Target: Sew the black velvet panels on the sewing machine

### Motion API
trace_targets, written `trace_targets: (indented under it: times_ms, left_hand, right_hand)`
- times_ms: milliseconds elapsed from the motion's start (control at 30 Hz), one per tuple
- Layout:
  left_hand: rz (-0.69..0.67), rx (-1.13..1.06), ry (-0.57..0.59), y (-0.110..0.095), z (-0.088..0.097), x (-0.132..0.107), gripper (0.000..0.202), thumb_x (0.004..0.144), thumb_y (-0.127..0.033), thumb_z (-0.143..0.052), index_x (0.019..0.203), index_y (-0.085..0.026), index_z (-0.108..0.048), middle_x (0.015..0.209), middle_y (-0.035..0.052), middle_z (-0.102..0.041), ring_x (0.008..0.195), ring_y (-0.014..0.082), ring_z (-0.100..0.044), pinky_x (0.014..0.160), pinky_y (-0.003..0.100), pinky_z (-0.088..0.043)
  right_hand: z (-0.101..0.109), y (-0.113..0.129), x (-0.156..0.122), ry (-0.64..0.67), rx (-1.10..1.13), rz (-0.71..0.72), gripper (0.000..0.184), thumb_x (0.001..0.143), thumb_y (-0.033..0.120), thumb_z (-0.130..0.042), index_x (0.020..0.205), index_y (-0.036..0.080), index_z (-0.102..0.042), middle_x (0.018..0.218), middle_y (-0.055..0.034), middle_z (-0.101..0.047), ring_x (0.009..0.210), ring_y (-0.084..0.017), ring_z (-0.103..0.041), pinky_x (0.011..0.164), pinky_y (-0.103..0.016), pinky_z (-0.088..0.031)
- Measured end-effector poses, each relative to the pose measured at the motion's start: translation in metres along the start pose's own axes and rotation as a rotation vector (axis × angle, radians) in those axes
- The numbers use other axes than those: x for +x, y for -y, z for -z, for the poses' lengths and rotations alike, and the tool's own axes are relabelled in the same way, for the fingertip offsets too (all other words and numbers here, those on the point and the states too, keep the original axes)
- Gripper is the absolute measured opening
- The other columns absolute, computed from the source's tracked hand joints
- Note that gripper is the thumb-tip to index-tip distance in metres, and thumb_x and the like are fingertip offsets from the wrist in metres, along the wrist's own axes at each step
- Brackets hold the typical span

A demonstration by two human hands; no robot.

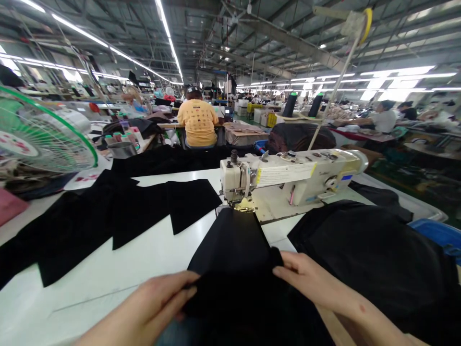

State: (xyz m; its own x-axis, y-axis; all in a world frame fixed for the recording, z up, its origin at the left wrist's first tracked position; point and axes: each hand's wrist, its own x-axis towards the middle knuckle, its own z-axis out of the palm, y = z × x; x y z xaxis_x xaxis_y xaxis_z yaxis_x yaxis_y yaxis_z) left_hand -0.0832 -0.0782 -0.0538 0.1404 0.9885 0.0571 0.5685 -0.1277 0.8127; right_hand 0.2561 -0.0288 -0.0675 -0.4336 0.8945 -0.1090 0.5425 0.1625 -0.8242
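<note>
A strip of black fabric (pixel 234 245) runs from my hands up to the needle of a white sewing machine (pixel 288 178). My left hand (pixel 158 302) pinches the fabric's left edge near the bottom, fingers closed on it. My right hand (pixel 306 276) grips the right edge of the same piece, fingers curled over it. Both hands sit near the table's front, well short of the needle (pixel 242 205).
Cut black fabric pieces (pixel 108 216) lie spread on the white table (pixel 144 259) at left. A black pile (pixel 367 259) sits at right by a blue bin (pixel 435 233). A green fan (pixel 39 129) stands far left. A person in a yellow shirt (pixel 198 122) sits ahead.
</note>
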Motion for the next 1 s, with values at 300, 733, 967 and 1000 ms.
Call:
trace_targets:
  times_ms: [300, 733, 967, 1000]
  left_hand:
    - [0.045, 0.696, 0.013, 0.004, -0.032, 0.139, 0.018, 0.091, -0.028, -0.05, 0.082, -0.02, -0.064, 0.096, 0.0111, -0.069, 0.092, 0.0278, -0.067, 0.078, 0.035, -0.051]
    - [0.016, 0.19, -0.105, 0.031, -0.04, 0.131, 0.004, 0.084, -0.018, -0.049, 0.086, -0.022, -0.051, 0.101, 0.0073, -0.065, 0.095, 0.0217, -0.065, 0.088, 0.038, -0.053]
    - [0.101, -0.827, -0.079, 0.006, -0.024, 0.09, 0.035, 0.064, -0.022, -0.081, 0.07, -0.019, -0.048, 0.091, 0.0002, -0.065, 0.076, 0.0124, -0.063, 0.071, 0.024, -0.051]
    - [0.085, -0.812, -0.124, 0.003, -0.023, 0.088, 0.034, 0.064, -0.022, -0.083, 0.069, -0.019, -0.05, 0.095, 0.0016, -0.065, 0.081, 0.0137, -0.064, 0.074, 0.025, -0.052]
  right_hand:
    - [-0.014, -0.034, 0.114, -0.415, -0.197, -0.056, 0.025, 0.08, 0.022, -0.062, 0.062, 0.023, -0.044, 0.084, -0.0027, -0.053, 0.086, -0.022, -0.053, 0.08, -0.034, -0.041]
    - [-0.024, -0.026, 0.097, -0.51, 0.01, 0.07, 0.015, 0.085, 0.038, -0.06, 0.084, 0.023, -0.061, 0.095, -0.0058, -0.068, 0.083, -0.022, -0.063, 0.076, -0.033, -0.05]
    - [-0.002, -0.018, 0.058, -0.419, 0.577, 0.036, 0.043, 0.071, 0.049, -0.084, 0.103, 0.021, -0.074, 0.115, -0.009, -0.072, 0.109, -0.029, -0.065, 0.097, -0.037, -0.051]
    - [-0.001, -0.019, 0.057, -0.432, 0.6, 0.019, 0.043, 0.071, 0.048, -0.084, 0.102, 0.02, -0.075, 0.113, -0.0089, -0.073, 0.107, -0.029, -0.066, 0.096, -0.037, -0.052]
